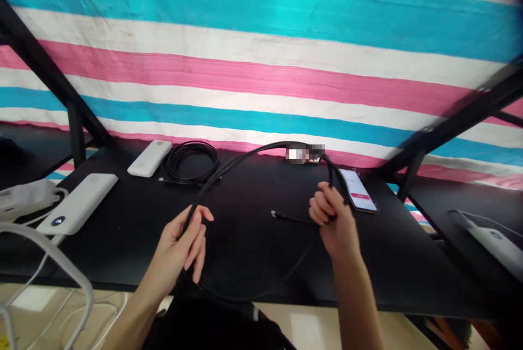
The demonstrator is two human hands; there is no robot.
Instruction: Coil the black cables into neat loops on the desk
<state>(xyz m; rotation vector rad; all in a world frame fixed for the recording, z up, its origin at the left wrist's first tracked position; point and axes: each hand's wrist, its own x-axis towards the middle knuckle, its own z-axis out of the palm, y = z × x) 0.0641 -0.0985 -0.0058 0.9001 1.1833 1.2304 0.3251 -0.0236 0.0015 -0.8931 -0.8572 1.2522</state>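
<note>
A black cable [245, 152] arches in a wide loop between my two hands, above the black table [253, 219]. My left hand [186, 243] pinches it between thumb and fingers on the loop's left side. On the right, my right hand [333, 213] is closed around the cable in a fist. A plug end [280, 215] pokes out leftward from that fist. The lower part of the loop hangs near the table's front edge. Behind my left hand lies a second black cable [192, 178], coiled on the table.
White power banks [149, 158] [79, 203] lie at the left, beside a white device [26, 200] with cords. A lit phone [358, 191] rests at the right. Another white device [496, 246] sits on the right-hand table. A striped sheet [261, 77] hangs behind black metal bars [449, 121].
</note>
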